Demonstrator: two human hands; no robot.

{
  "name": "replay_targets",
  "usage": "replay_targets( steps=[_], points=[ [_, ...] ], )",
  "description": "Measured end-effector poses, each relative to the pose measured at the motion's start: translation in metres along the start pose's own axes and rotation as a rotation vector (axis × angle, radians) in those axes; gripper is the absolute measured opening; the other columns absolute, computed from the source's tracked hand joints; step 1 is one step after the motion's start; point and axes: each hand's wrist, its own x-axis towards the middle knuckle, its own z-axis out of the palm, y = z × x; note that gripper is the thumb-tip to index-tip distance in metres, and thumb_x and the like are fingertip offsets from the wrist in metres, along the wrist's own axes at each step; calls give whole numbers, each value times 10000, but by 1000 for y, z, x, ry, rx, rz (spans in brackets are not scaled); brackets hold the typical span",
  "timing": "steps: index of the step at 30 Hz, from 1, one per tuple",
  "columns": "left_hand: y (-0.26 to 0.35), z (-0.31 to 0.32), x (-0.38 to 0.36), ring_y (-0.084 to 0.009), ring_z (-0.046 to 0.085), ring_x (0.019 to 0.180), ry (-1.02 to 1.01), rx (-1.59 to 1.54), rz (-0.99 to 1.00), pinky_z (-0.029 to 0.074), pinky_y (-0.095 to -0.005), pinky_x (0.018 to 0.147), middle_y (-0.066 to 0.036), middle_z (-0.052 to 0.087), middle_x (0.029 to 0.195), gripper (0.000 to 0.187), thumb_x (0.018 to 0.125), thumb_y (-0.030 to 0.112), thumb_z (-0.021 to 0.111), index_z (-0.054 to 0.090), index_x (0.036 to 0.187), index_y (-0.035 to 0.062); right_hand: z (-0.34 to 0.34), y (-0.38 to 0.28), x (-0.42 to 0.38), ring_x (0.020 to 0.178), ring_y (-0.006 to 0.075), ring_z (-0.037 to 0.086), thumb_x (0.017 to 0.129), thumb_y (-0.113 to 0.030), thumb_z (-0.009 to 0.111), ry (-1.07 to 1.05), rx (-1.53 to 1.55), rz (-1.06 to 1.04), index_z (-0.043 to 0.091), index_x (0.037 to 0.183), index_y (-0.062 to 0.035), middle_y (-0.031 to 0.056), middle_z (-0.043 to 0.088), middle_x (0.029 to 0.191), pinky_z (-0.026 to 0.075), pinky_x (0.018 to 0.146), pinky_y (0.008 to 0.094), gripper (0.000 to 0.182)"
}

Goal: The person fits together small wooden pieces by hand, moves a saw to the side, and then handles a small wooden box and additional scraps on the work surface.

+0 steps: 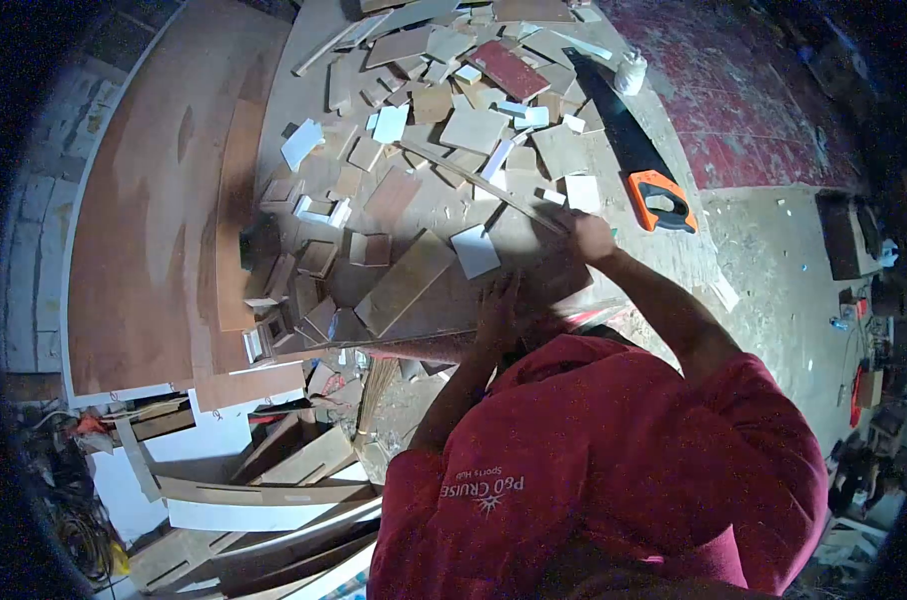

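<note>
My right hand (591, 240) is closed at the near end of a thin wooden strip (484, 186), which slants away to the upper left over the loose pieces. In deep shadow near the table's front edge is my left hand (499, 300); its fingers are too dark to make out. Just beyond it lies a white square piece (475, 251). A long wooden board piece (406, 282) rests left of that hand. A handsaw (664, 203) with an orange and black handle lies beyond my right hand, its dark blade pointing away.
Many wood offcuts (474, 130) cover the worktable (699, 225). A white bottle (630, 73) stands by the saw's tip. Large brown sheets (134, 250) lean on the left. Curved white-edged boards (264, 514) and a straw broom (376, 395) are below the table at left.
</note>
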Motion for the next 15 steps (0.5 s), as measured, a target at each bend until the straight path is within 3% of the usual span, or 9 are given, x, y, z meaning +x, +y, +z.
replay_targets(
  steps=[4, 6, 7, 9, 12, 14, 15],
  points=[
    [-27, 24, 12, -375, 368, 1203, 66, 40, 150, 244, -517, 1018, -189, 415, 1304, 839, 651, 402, 714, 362, 1340, 79, 3, -1, -2, 710, 348, 605, 763, -259, 580, -45, -16, 76, 615, 1050, -156, 153, 619, 792, 485, 623, 433, 307],
    [-50, 45, 19, -364, 371, 1203, 70, 143, 234, 272, -500, 1001, -192, 419, 1290, 838, 633, 407, 719, 382, 1326, 75, -8, -11, 3, 711, 343, 604, 750, -279, 600, 8, 105, -95, 636, 1001, -136, 164, 617, 774, 479, 619, 432, 291],
    [-37, 32, 18, -364, 371, 1203, 69, 142, 244, 272, -500, 1001, -192, 419, 1290, 838, 633, 407, 719, 382, 1326, 75, -17, -22, 7, 709, 345, 601, 737, -274, 618, -14, 89, -52, 650, 964, -126, 164, 613, 743, 473, 619, 430, 272],
    [-12, 11, 13, -350, 371, 1206, 65, -33, 72, 292, -474, 993, -177, 425, 1281, 832, 622, 408, 728, 402, 1309, 71, -7, -30, 24, 722, 347, 599, 732, -262, 622, 18, 106, -72, 650, 969, -121, 168, 614, 766, 471, 629, 427, 277],
    [-18, 17, 11, -343, 361, 1217, 174, 54, 192, 283, -471, 1003, -161, 416, 1301, 839, 614, 400, 741, 404, 1305, 64, 6, -41, 52, 754, 352, 589, 714, -195, 632, 112, 221, -134, 643, 983, -93, 186, 608, 839, 469, 676, 416, 288],
    [-21, 20, 11, -346, 360, 1217, 129, 24, 160, 278, -475, 1006, -158, 410, 1311, 843, 612, 400, 744, 402, 1305, 63, 5, -30, 72, 815, 352, 574, 697, -145, 635, 89, 278, -194, 635, 988, -69, 192, 594, 901, 463, 708, 422, 300],
    [-22, 20, 11, -349, 360, 1218, 83, -4, 124, 273, -478, 1008, -154, 405, 1320, 848, 609, 399, 747, 400, 1305, 62, 0, -20, 82, 854, 352, 568, 697, -151, 643, 226, 158, -148, 630, 1000, -58, 188, 590, 920, 464, 719, 426, 317]
  ],
)
